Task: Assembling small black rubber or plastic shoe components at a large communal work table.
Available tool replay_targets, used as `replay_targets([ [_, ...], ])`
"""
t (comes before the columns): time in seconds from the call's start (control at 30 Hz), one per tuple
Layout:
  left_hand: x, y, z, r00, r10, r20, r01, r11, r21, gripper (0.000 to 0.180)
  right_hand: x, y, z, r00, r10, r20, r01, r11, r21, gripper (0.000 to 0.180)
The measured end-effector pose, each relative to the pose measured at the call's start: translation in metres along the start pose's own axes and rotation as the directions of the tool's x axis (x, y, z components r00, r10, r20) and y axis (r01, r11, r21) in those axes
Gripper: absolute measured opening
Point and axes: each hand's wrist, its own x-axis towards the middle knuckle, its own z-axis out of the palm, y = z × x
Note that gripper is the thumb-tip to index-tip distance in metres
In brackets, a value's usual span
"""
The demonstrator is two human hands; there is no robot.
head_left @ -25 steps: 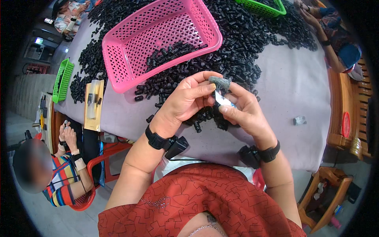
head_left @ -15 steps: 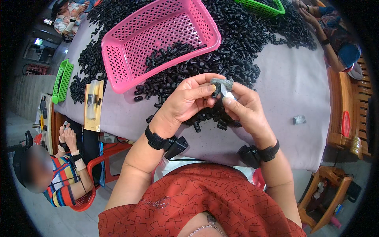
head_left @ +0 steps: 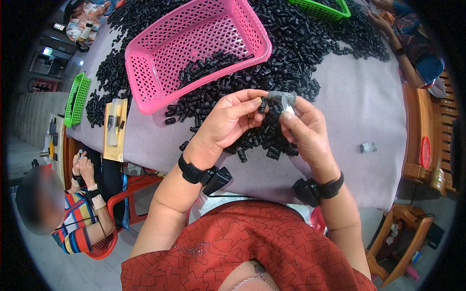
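Currently, the scene is recorded as follows.

Left hand: the left hand (head_left: 232, 118) is raised over the near edge of the heap; its fingers are curled and its thumb and fingertips are pinched on a small black plastic part (head_left: 263, 103).

Right hand: the right hand (head_left: 305, 130) is held just right of the left hand; its thumb and forefinger are pressed on a small white piece (head_left: 288, 110), and a grey covering (head_left: 281, 97) is seen over one fingertip.

Held part: the small black plastic part is located between the two hands, above the table, touching the grey-covered fingertip.

Heap: a pile of black plastic parts (head_left: 291, 53) is spread over the far and middle area of the grey table (head_left: 359, 111).

Pink basket: a pink basket (head_left: 194, 48) is placed far left of the hands, with some black parts inside.

Green baskets: one green basket (head_left: 320, 7) lies at the far edge; another green basket (head_left: 76, 99) stands at the left edge.

Other items: a flat packaged item (head_left: 114, 128) lies near the left edge of the table; a small clear object (head_left: 367, 146) lies well right of the hands.

Other persons: a seated person (head_left: 73, 213) is seen at near left.
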Motion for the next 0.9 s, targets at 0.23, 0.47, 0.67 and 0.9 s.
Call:
replay_targets([
  [0.23, -0.0008, 0.0002, 0.001, 1.0, 0.029, 0.003, -0.029, 0.999, -0.027, 0.019, 0.0014, 0.0014, -0.0017, 0.999, -0.007, -0.049, 0.008, 1.0, 0.009, 0.028],
  [0.47, -0.0025, 0.003, 0.001, 0.999, 0.035, 0.035, -0.035, 0.999, -0.017, 0.019, 0.0015, 0.0009, -0.0009, 0.999, 0.003, -0.036, -0.003, 1.0, -0.006, 0.027],
  [0.67, -0.0001, -0.0006, -0.0013, 0.997, 0.071, 0.032, -0.069, 0.996, -0.063, 0.021, 0.001, 0.0003, 0.0005, 1.0, 0.006, -0.029, -0.007, 1.0, -0.013, 0.027],
  [0.9, -0.0012, 0.0021, 0.0026, 0.999, 0.038, 0.006, -0.037, 0.998, -0.06, 0.026, 0.0014, 0.002, -0.0024, 1.0, 0.009, -0.004, -0.009, 1.0, -0.018, 0.028],
])
